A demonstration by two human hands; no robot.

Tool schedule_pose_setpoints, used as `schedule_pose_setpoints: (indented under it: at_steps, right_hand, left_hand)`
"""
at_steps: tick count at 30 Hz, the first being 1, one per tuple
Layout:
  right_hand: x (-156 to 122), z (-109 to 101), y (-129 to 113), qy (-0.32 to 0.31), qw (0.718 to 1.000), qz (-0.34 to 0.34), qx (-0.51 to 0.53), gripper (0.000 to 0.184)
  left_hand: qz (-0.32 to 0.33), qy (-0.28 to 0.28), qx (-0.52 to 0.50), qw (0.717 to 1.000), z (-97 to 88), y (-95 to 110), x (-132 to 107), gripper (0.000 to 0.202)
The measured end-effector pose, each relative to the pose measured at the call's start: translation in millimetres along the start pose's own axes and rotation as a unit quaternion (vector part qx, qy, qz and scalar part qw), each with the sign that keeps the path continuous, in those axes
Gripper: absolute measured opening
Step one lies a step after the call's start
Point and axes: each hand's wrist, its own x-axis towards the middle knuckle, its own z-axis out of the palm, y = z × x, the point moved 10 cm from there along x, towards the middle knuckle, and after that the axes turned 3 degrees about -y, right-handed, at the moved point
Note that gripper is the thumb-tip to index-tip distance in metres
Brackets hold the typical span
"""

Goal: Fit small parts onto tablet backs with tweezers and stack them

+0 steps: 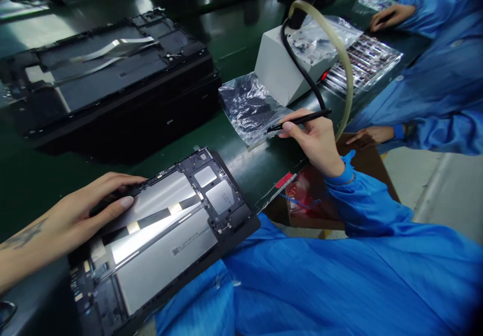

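L hand [90, 210] lies flat, fingers spread, gripping nothing, palm down on the top-left edge of the opened tablet [166, 240]. The tablet sits at the near edge of the table [26, 180]; its lower-left corner is cut off by the frame. R hand [319, 142] pinches a black pen tool [302, 120], tip over a crinkled plastic bag [245, 104] just beside the white box [277, 72]. Free green strip btwn the tablet and the tablet stack [113, 79]. The right side is tight: a co-worker's hand [370, 136] is near the R wrist. Tool tip contact w/ the bag: can't tell. The parts tray [368, 59] contents are too small to read.
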Motion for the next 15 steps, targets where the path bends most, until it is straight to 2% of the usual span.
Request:
schedule_pose_setpoints:
  at_steps: [7,15]
  right_hand:
    - [-0.9,2.6,5.0,-0.014,1.0,0.012,0.002,0.038]
    - [-0.1,4.0,6.7,-0.023,1.0,0.01,0.003,0.035]
  left_hand:
    - [-0.004,-0.004,0.001,1.0,0.9,-0.4,2.2,0.059]
    - [0.007,-0.004,0.003,1.0,1.0,0.9,1.7,0.056]
